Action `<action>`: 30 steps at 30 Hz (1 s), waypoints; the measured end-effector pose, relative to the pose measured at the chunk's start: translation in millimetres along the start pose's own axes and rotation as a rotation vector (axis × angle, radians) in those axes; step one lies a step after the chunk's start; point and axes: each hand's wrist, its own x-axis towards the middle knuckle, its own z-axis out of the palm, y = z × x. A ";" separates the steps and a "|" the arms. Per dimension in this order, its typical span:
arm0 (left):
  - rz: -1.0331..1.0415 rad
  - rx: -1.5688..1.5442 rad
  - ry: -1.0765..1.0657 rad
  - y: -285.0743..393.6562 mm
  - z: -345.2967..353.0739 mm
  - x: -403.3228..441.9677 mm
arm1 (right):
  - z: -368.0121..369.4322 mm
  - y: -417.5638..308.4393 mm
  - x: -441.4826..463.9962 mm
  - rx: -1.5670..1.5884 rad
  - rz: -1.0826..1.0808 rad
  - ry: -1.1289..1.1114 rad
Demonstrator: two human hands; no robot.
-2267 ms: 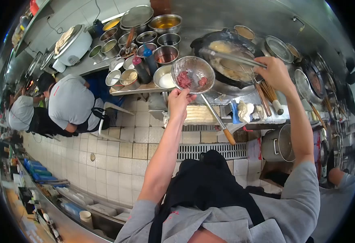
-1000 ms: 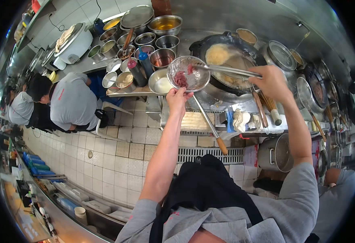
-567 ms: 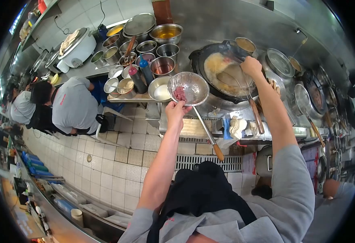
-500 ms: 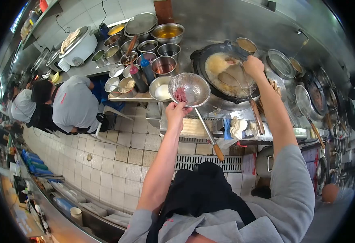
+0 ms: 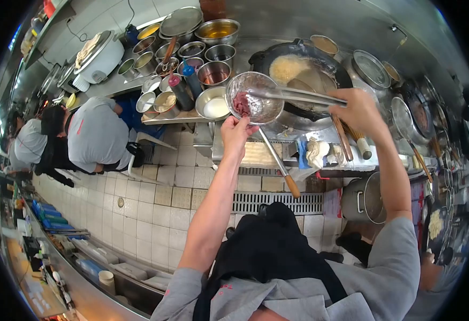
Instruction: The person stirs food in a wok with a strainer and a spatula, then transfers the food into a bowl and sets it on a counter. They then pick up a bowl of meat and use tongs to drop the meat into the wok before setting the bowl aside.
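Note:
My left hand (image 5: 236, 132) grips the near rim of a metal bowl (image 5: 266, 109), which is tilted toward me. Red raw meat (image 5: 241, 103) lies at the bowl's left side. In my right hand (image 5: 355, 109) are long metal tongs (image 5: 312, 97), their tips inside the bowl beside the meat. Behind the tongs sits a large black wok (image 5: 264, 58) of bubbling liquid, with pale yellow foam (image 5: 289, 69) at its back left. A wire strainer rests in the wok, its wooden handle (image 5: 343, 140) sticking out toward me.
Metal pots of sauces, a white-filled bowl (image 5: 214, 108) and squeeze bottles (image 5: 180, 93) crowd the left. A ladle's wooden handle (image 5: 292, 186) juts out below the bowl. Two people (image 5: 96, 134) work at far left; another person's arm (image 5: 431, 270) shows at lower right, beside a pan (image 5: 436, 226).
My right hand has drawn back from over the wok, bringing the tongs into the bowl. My left hand has raised the bowl slightly and tilted it. A pan with pale food now shows at right.

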 end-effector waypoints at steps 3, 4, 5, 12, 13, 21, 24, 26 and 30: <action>-0.004 -0.002 -0.082 -4.2 2.2 1.2 | 18.8 -11.8 -4.0 -0.054 -0.026 -0.043; -0.011 -0.012 -0.102 -7.9 -1.5 4.5 | 26.6 -6.1 0.2 -0.047 -0.082 -0.016; -0.017 -0.023 -0.119 -11.3 -4.4 8.0 | 26.6 -1.7 0.3 -0.043 -0.063 0.001; -0.046 -0.013 0.046 -6.7 -4.4 24.9 | -1.4 17.2 38.8 -0.026 0.065 0.192; -0.041 -0.015 0.051 -4.5 -1.9 24.3 | 4.0 26.0 54.7 -0.089 0.094 0.205; -0.077 0.051 0.076 -0.1 -0.5 18.2 | 103.9 114.8 157.6 -0.285 0.304 0.269; -0.076 0.008 0.064 6.2 -0.4 15.5 | 74.5 93.5 129.5 -0.179 0.272 0.396; -0.079 0.030 0.048 6.3 -5.6 18.3 | 48.4 75.9 101.9 -0.094 0.221 0.383; -0.053 0.062 -0.006 8.9 0.1 27.2 | 11.2 47.0 45.9 0.040 0.070 0.150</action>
